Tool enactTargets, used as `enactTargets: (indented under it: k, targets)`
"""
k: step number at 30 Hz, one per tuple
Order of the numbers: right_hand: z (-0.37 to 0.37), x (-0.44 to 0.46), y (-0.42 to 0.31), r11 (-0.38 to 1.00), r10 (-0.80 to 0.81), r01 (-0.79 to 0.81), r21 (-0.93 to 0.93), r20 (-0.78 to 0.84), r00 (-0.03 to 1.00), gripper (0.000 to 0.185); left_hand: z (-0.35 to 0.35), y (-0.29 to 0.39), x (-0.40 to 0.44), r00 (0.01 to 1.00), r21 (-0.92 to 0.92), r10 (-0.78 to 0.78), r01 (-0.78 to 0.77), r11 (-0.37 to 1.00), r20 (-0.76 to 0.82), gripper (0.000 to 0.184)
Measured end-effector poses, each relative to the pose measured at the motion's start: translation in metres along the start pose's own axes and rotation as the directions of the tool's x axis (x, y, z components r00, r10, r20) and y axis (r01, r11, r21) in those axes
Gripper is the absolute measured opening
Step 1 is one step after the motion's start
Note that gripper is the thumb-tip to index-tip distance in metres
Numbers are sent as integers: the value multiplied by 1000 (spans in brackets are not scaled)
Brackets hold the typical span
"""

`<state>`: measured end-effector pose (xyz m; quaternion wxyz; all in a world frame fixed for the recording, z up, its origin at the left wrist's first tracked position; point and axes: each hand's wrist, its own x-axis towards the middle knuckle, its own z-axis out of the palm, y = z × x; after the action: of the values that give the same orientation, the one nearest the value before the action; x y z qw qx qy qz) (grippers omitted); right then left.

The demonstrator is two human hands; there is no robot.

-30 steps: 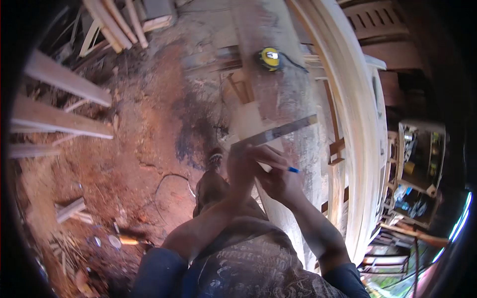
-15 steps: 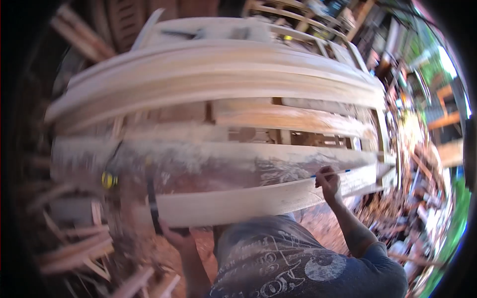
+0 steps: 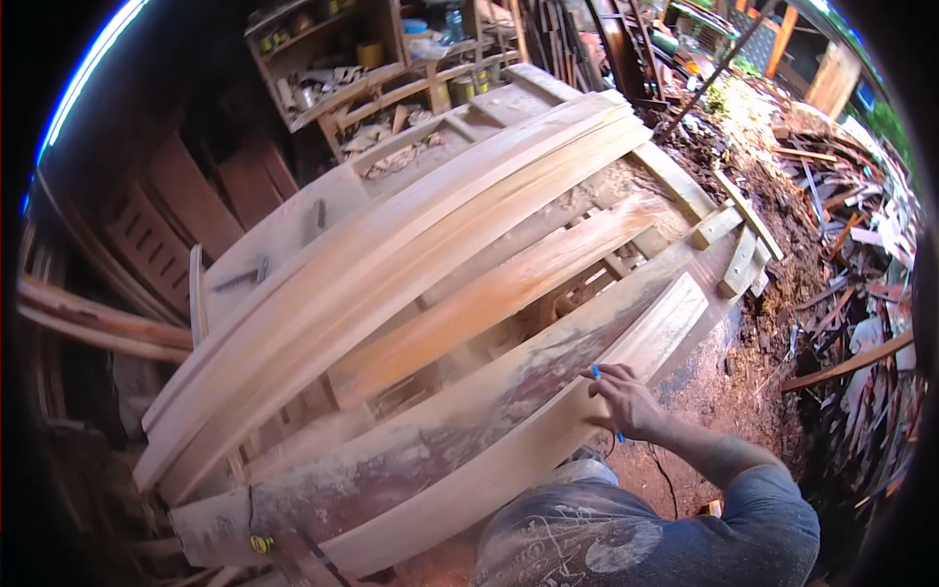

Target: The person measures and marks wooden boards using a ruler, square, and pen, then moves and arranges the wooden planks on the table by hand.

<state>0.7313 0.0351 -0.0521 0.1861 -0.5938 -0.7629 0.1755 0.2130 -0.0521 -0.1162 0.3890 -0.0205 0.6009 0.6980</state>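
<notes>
My right hand [image 3: 628,403] is closed around a slim pen [image 3: 595,372] with blue ends, over the near edge of a pale plank [image 3: 460,497]. The plank lies lengthwise on a wide, stained board [image 3: 391,460]. At the lower left, a yellow tape measure [image 3: 261,544] rests on the board's end. A dark, narrow blade [image 3: 321,556] lies across near the plank's left end. My left hand is outside the view.
Long pale boards [image 3: 411,245] are stacked beyond the stained board, with an orange-toned plank [image 3: 509,293] between. A cluttered shelf [image 3: 337,68] stands at the back. Wood scraps [image 3: 871,342] pile up on the right. A cable [image 3: 665,479] hangs near my right arm.
The view has swung round along the boards. My hands, together over the blade at first, have parted. My right hand has moved along the plank with the pen; my left hand has left the view.
</notes>
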Motion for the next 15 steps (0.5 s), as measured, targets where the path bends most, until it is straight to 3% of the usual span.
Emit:
enactTargets:
  k: [1, 2, 3, 5, 8, 11, 12, 15]
  targets:
    - [-12, -1, 8, 990, -83, 90, -110, 69, 994, 46, 7, -3, -1, 1000, 8, -16, 16, 1000, 0, 56]
    - [-7, -5, 30, 981, -115, 151, -124, 257, 960, 67, 15, -6, -1, 1000, 25, -22, 22, 999, 0, 55]
    - [-5, -5, 43, 967, -198, 231, -103, 264, 944, 66, 22, -10, -2, 1000, 37, -20, 20, 999, 0, 55]
    - [-2, 1, 62, 922, -350, 381, -70, 270, 897, 65, 35, -17, -2, 1000, 73, -26, 25, 997, 8, 53]
    - [27, 16, 92, 875, -482, 478, 75, 214, 850, 69, 54, -29, -2, 999, 123, -35, 33, 992, 21, 51]
    - [-14, 23, 95, 882, -472, 450, 142, 287, 834, 70, 64, -32, 3, 999, 163, -39, 34, 986, 28, 50]
    - [-7, 20, 108, 851, -524, 512, 115, 136, 841, 69, 64, -32, 6, 999, 173, -42, 36, 984, 30, 49]
    - [-30, 24, 134, 850, -523, 515, 108, 64, 850, 67, 61, -29, 11, 998, 193, -56, 49, 980, 29, 47]
